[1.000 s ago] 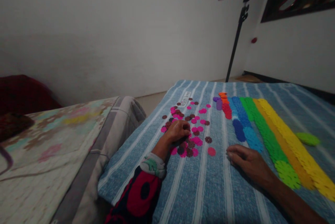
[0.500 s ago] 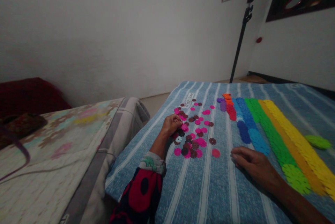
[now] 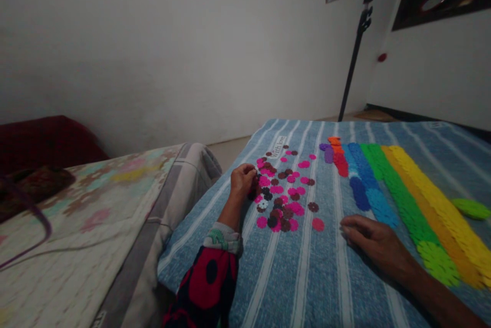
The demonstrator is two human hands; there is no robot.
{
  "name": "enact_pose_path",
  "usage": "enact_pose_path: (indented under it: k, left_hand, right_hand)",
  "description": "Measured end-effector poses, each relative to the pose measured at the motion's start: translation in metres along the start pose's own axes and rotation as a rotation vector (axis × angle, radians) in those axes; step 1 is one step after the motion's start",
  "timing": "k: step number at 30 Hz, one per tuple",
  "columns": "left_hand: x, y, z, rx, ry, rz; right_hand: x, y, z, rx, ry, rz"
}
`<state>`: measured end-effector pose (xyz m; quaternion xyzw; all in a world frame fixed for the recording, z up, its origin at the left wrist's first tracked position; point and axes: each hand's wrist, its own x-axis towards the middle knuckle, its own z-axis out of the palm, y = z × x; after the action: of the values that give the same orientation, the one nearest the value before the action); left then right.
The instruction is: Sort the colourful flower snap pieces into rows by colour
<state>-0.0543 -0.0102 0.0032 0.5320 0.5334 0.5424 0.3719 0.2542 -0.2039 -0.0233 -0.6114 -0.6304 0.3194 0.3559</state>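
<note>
On the blue striped cloth [image 3: 291, 277], I note my left hand [image 3: 242, 180] curled, fingers together, at the left edge of the pink and brown discs [image 3: 294, 208]; grasp unclear. Right hand [image 3: 370, 243] rests palm-down, fingers loose, empty.

The person's left hand [image 3: 243, 180] is stretched out forward with the fingers curled in and the tips pinched together, can't tell if the grip has anything in it. The forearm's bare up to a red-and-black patterned sleeve [image 3: 209, 287]. The right hand [image 3: 370, 242] lies flat, palm down, fingers relaxed and pointing left, with the bare forearm trailing off lower right.
</note>
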Motion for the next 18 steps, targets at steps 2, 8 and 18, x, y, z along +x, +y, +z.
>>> enact_pose_path:
  k: [2,8,18]
  left_hand:
    - [0.001,-0.001,-0.002,-0.017,0.051,-0.010]
    - [0.002,-0.010,0.002,-0.007,0.039,-0.006]
    - [0.006,-0.013,-0.001,0.067,0.141,0.064]
  right_hand:
    - [0.000,0.000,0.000,0.012,0.002,0.002]
    - [0.001,0.002,0.001,0.028,0.019,0.009]
    - [0.001,0.002,0.000,0.002,0.000,-0.002]
